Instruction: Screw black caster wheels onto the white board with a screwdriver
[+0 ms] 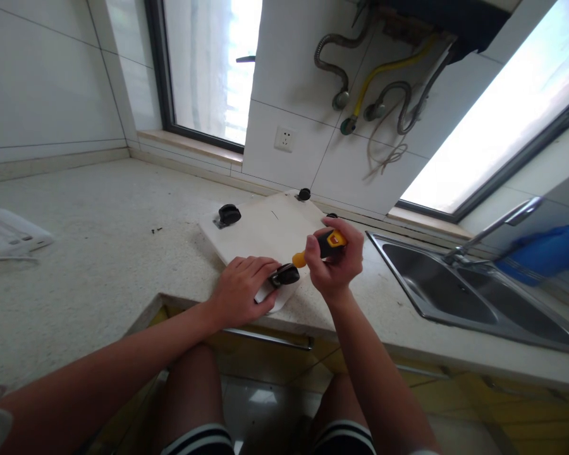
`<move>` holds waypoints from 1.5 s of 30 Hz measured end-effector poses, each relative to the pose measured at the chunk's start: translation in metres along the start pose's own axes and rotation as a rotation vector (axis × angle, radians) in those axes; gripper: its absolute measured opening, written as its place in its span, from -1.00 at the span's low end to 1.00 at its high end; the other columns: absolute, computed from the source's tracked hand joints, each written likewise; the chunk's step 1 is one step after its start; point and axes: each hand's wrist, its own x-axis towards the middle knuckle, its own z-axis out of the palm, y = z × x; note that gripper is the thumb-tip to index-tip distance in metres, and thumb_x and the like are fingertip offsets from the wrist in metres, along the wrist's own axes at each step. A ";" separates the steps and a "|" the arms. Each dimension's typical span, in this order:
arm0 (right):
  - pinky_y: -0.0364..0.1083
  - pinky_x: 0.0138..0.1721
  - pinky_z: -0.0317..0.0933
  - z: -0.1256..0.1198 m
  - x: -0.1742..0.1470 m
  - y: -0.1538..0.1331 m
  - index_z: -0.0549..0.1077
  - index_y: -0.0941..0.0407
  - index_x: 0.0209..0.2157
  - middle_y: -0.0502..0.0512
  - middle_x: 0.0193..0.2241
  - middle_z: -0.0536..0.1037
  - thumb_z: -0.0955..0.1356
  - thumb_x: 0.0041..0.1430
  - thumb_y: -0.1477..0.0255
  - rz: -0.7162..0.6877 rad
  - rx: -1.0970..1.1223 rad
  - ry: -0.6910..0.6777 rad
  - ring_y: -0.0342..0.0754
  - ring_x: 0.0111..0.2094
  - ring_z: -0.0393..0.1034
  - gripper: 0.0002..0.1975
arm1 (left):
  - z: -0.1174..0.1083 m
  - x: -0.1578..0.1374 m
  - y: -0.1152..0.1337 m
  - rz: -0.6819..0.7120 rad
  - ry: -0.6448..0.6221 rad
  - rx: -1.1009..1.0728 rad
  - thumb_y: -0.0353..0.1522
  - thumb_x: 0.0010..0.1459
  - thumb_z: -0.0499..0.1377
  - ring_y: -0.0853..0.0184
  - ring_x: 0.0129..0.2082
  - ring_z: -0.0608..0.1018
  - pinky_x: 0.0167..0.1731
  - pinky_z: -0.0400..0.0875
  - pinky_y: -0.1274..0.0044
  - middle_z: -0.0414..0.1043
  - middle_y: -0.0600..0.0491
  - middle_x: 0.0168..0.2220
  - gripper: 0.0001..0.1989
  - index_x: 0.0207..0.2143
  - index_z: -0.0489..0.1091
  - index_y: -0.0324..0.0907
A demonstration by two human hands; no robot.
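A white board (277, 221) lies on the countertop with black caster wheels at its corners. My left hand (244, 287) is closed around the near caster (285, 274), its fingers on the far side and the thumb on the near side at the board's corner. In my right hand (336, 265) is a screwdriver (330, 244) with a black and yellow handle, its yellow end pointing down and left beside that caster. The screwdriver's tip cannot be made out. Other casters sit at the left corner (228, 215) and the back corner (304, 194); another is partly hidden behind my right hand.
Several small dark bits (156, 230), perhaps screws, lie on the countertop (123, 208). A white device (12, 232) rests at the far left. On the right are a double steel sink (424, 309), a faucet (493, 230) and a blue bag-like item (545, 253). Drawer handles (270, 339) run below the counter edge.
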 end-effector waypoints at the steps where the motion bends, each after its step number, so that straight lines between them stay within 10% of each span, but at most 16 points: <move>1: -0.05 -0.28 0.53 0.000 0.000 -0.001 0.48 -0.04 0.21 -0.02 -0.23 0.59 0.50 0.32 0.45 0.008 -0.005 0.000 -0.14 -0.41 0.51 -0.55 | 0.000 0.000 0.000 0.001 -0.001 -0.001 -0.30 0.30 0.26 0.02 0.09 0.65 0.03 0.38 0.21 0.63 -0.10 0.19 -0.53 0.24 0.44 -0.14; 22: -0.02 -0.25 0.54 0.000 0.014 -0.007 0.53 -0.08 0.19 -0.01 -0.23 0.63 0.54 0.34 0.33 0.151 0.112 -0.200 -0.09 -0.31 0.57 -0.58 | 0.001 0.000 0.000 0.019 -0.006 0.044 -0.31 0.34 0.23 0.01 0.05 0.64 0.02 0.37 0.17 0.64 -0.09 0.15 -0.57 0.24 0.42 -0.13; 29: -0.09 -0.38 0.42 0.009 0.015 -0.015 0.57 -0.03 0.07 -0.04 -0.26 0.64 0.54 0.34 0.31 0.151 -0.117 -0.077 -0.19 -0.47 0.37 -0.69 | 0.003 -0.002 -0.001 0.017 -0.009 0.074 -0.31 0.35 0.21 -0.01 0.02 0.64 0.03 0.37 0.16 0.65 -0.12 0.08 -0.59 0.21 0.43 -0.15; 40: 0.05 0.18 0.55 -0.039 0.045 -0.015 0.40 -0.14 0.44 0.12 0.14 0.59 0.48 0.43 0.30 0.448 0.449 -0.628 -0.02 0.14 0.57 -0.39 | 0.004 -0.002 -0.001 0.019 -0.005 0.061 -0.30 0.36 0.19 -0.01 0.03 0.65 0.03 0.37 0.16 0.66 -0.12 0.11 -0.58 0.24 0.42 -0.15; 45: -0.10 -0.13 0.50 -0.045 0.056 -0.025 0.61 -0.03 0.19 0.05 -0.08 0.63 0.51 0.39 0.18 0.349 0.037 -0.571 -0.14 -0.21 0.52 -0.60 | 0.003 -0.002 -0.001 0.021 -0.010 0.062 -0.30 0.37 0.18 -0.01 0.04 0.64 0.02 0.37 0.16 0.66 -0.13 0.11 -0.59 0.23 0.43 -0.15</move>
